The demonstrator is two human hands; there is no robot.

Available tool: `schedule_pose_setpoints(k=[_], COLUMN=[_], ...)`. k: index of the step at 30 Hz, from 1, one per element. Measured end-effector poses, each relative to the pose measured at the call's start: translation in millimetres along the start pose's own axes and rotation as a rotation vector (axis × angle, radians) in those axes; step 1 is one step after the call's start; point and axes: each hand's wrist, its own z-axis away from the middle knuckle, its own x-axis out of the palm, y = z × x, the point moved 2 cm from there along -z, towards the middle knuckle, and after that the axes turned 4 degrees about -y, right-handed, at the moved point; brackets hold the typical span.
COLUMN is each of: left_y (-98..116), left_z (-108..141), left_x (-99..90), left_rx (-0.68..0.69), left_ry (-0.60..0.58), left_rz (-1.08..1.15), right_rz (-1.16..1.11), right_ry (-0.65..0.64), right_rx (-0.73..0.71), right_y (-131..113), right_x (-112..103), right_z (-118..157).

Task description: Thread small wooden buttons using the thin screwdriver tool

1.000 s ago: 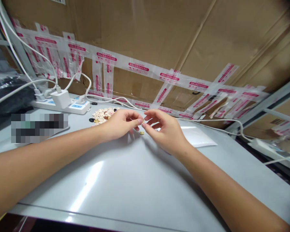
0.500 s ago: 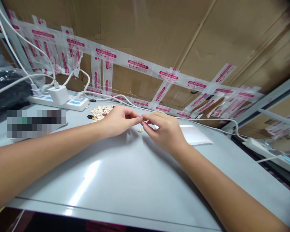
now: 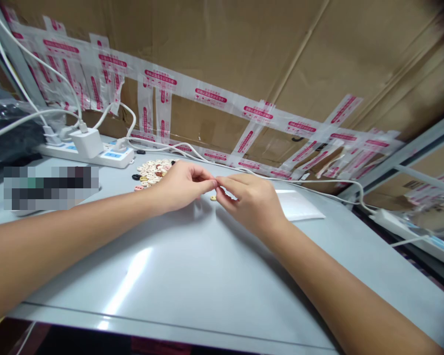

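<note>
left hand and right hand meet mid-frame, both pinched closed, anything held hidden, near a yellow piece on the tabletop.

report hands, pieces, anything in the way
Left hand, right hand: fingertips together, anything held hidden. Yellow piece on tabletop. Pale pile partly behind left hand.

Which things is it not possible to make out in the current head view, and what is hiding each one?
All in the head view:
- Anything between the fingertips where the left hand and right hand meet: covered by fingers.
- Yellow piece: partly behind the right hand.
- Pile of pieces: partly behind the left hand.
- White packet: left end behind the right hand.
- Object at left: pixelated.
</note>
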Motion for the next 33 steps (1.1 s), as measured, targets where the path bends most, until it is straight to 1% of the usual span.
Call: schedule_pose_setpoints(k=[4,9,12,18,27,33], left_y=[-0.7,0.3,0.1,-1.0,-1.3,-0.5], left_z=[0.3,0.3,0.1,0.5,-0.4,0.8], left_x=[-0.3,1.0,1.6,0.8,-0.4,-0.5], left_rx=[0.005,0.043,0.050,0.015,0.065,0.094], left_ry=[-0.004,-0.014,-0.018,-0.021,-0.022,0.005], left_rz=[0.010,0.057,0.040,0.006,0.009,-0.060], right_rz=[-0.006,-0.050,-0.053,-0.046,-0.078,-0.052], right_ry=[0.002,0.059,0.055,0.063,0.041,0.026], right_rx=[0.006,-0.002,-0.010,-0.003,0.028,0.026], right_y=[0.4,2.4,2.0,-0.2,-0.9,-1.9], right_x=[-1.0,-4.8,-4.9,-3.2,-5.4,-5.5], right_z=[0.2,-0.3,-0.8,-1.1,-0.7,-1.7])
